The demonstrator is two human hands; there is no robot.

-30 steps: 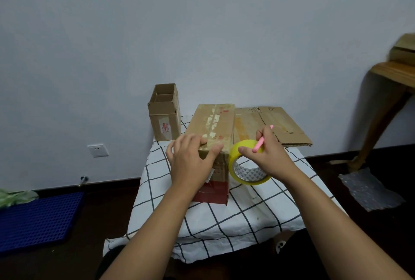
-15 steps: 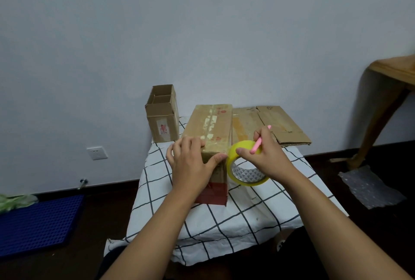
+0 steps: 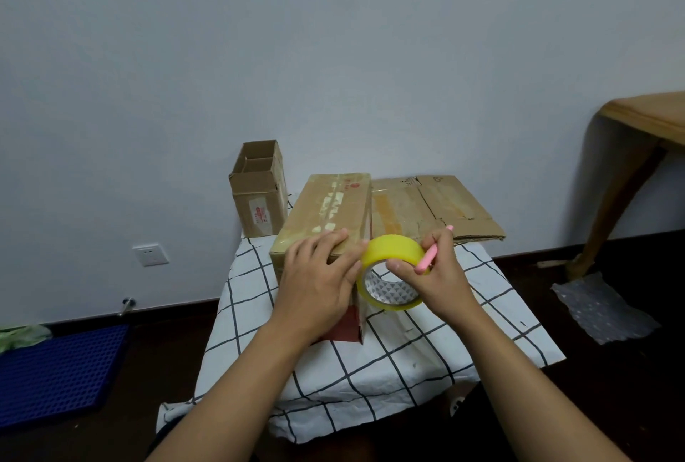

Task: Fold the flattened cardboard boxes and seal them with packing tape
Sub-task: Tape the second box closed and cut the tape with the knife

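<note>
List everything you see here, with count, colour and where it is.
folded box: 1, brown, table centre, under left hand
open box: 1, brown, upright, back left of table
flat cardboard: 1, brown, back right of table
tape roll: 1, yellow, against folded box's right side
pink tool: 1, in right hand
cloth: 1, white with black grid, over table
socket: 1, white, on wall, left
mat: 1, blue, floor left
bubble wrap: 1, clear, floor right
wooden table: 1, far right
left hand: on folded box
right hand: holds tape roll

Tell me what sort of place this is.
Probably a room in a home, used as a makeshift packing spot. A low table draped in a checked cloth stands against a plain wall with a wall socket; a wooden side table and a blue plastic mat are nearby.
</note>
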